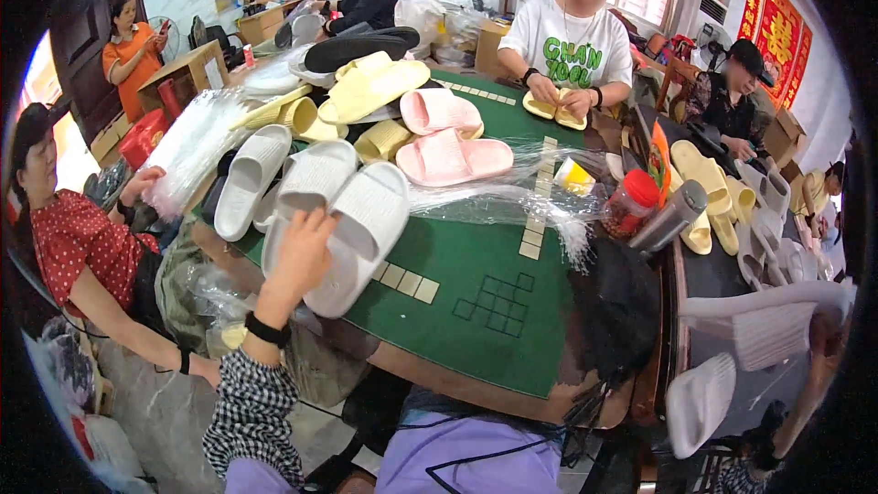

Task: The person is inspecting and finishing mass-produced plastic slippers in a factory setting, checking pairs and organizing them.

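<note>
My left hand (306, 247), its checked cuff pushed up to a dark wristband, is closed on a pair of light grey slippers at the table's near left. One slipper (375, 206) lies to its right; the other (315, 169) is partly covered by the hand. At the far right rim, my right hand (830, 329) is closed on a pale grey slipper (773, 338), which looks smeared by motion. Below that hangs or rests a second pale slipper (701, 402); whether the hand touches it I cannot tell.
Yellow slippers (375, 87), pink slippers (453, 160) and another grey slipper (251, 183) pile up ahead. Clear plastic bags (494, 197), a red-lidded jar (631, 201) and a steel flask (672, 217) stand or lie rightward. Co-workers sit around; one holds yellow slippers (555, 108).
</note>
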`<state>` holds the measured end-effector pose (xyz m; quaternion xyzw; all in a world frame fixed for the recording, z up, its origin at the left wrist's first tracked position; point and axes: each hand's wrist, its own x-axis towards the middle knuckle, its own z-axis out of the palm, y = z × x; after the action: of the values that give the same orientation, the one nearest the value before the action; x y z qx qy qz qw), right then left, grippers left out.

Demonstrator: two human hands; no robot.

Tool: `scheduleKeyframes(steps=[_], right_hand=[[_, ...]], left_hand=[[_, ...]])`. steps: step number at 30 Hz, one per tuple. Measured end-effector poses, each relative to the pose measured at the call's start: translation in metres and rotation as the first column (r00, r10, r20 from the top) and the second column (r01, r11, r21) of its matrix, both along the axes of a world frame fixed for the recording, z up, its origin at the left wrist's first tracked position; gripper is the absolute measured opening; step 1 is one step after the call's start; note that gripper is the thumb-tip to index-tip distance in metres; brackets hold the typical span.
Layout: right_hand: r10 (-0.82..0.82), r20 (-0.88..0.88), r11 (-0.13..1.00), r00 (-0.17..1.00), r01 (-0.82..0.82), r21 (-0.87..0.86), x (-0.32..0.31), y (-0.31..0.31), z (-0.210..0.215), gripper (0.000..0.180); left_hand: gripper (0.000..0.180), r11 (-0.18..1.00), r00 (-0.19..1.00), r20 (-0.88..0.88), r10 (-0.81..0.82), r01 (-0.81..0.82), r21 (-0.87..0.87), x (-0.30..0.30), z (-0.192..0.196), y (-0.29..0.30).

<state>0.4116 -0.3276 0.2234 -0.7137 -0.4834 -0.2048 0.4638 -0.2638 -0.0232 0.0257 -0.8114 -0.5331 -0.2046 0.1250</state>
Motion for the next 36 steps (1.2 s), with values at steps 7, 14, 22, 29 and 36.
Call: scheduleKeyframes(steps=[7, 14, 22, 29, 36], right_hand=[[0.311, -0.254, 0.95, 0.916, -0.309, 0.049, -0.156, 0.081, 0.001, 0.055], [0.534, -0.197, 0.828, 0.822, -0.556, -0.077, -0.23, 0.142, 0.002, 0.023], [0.581, 0.073, 0.799, 0.81, -0.551, -0.239, -0.242, 0.179, -0.021, 0.019], [0.584, 0.018, 0.767, 0.812, -0.544, -0.341, -0.218, 0.222, -0.046, 0.021], [0.625, -0.163, 0.709, 0.764, -0.642, -0.291, -0.226, 0.213, -0.036, 0.024]], left_hand=[[0.031, 0.962, 0.977, 0.205, 0.062, -0.114, 0.248, -0.007, 0.012, 0.028], [0.03, 0.961, 0.807, 0.583, -0.099, 0.229, -0.154, 0.078, 0.029, -0.038], [0.04, 0.973, 0.663, 0.714, -0.222, 0.198, 0.119, 0.15, 0.049, -0.109], [0.047, 0.97, 0.666, 0.705, -0.244, 0.182, 0.163, 0.175, 0.037, -0.115], [0.071, 0.896, 0.188, 0.957, -0.223, 0.427, 0.125, 0.177, 0.029, -0.11]])
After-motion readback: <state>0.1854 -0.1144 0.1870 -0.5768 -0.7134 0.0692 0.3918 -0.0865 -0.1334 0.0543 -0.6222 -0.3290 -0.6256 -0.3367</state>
